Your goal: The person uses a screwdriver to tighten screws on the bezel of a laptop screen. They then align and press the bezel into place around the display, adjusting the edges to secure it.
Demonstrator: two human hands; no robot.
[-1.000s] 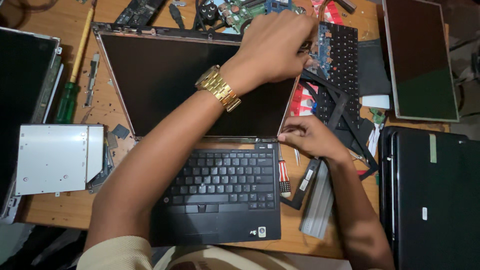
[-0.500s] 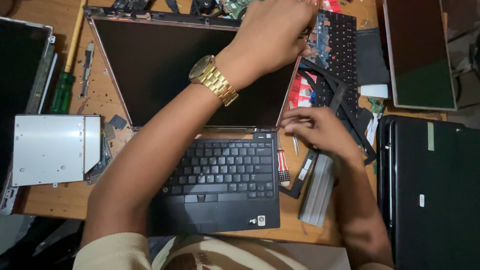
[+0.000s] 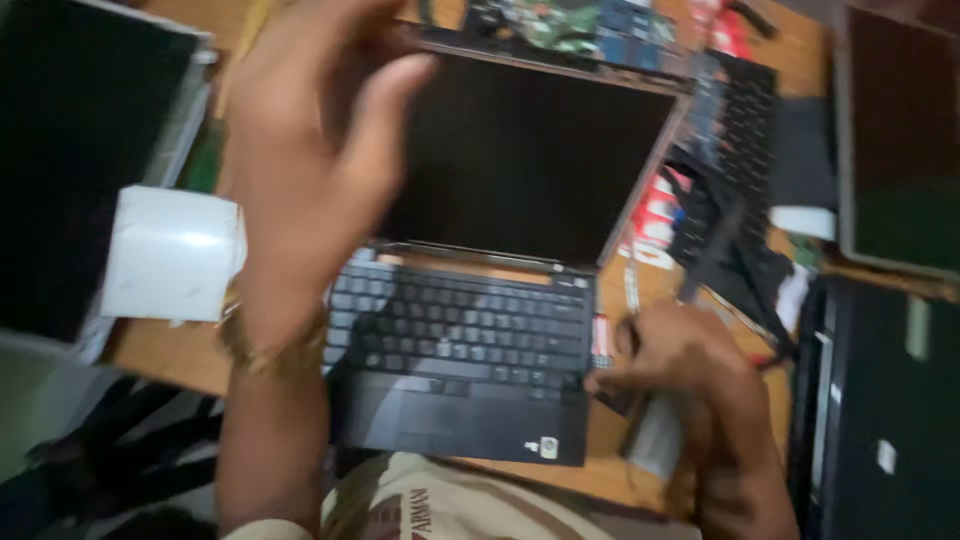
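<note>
Head view is showing the left hand (image 3: 305,150) lifting up close to the camera, blurred, fingers loosely curled and open with nothing in them; a second ago it was reaching across to the far right corner of the laptop's lid, so it is coming away from that corner now, and the lid is standing free of that hand. A gold watch (image 3: 268,345) is sitting on its wrist. The right hand (image 3: 680,360) is resting at the right edge of the keyboard half, near the front right corner, where it was half a second ago; its fingers are curled, but the blur is hiding whether they are gripping anything, so I cannot tell. The open laptop (image 3: 470,340) is lying in the middle of the wooden table (image 3: 160,345), its dark screen (image 3: 530,150) bare of a bezel and tilted back, its black keyboard intact. A white optical drive (image 3: 170,255) is lying just left of it, a loose keyboard (image 3: 740,130) and a circuit board (image 3: 560,25) beyond it, and other laptop panels at both table edges.
</note>
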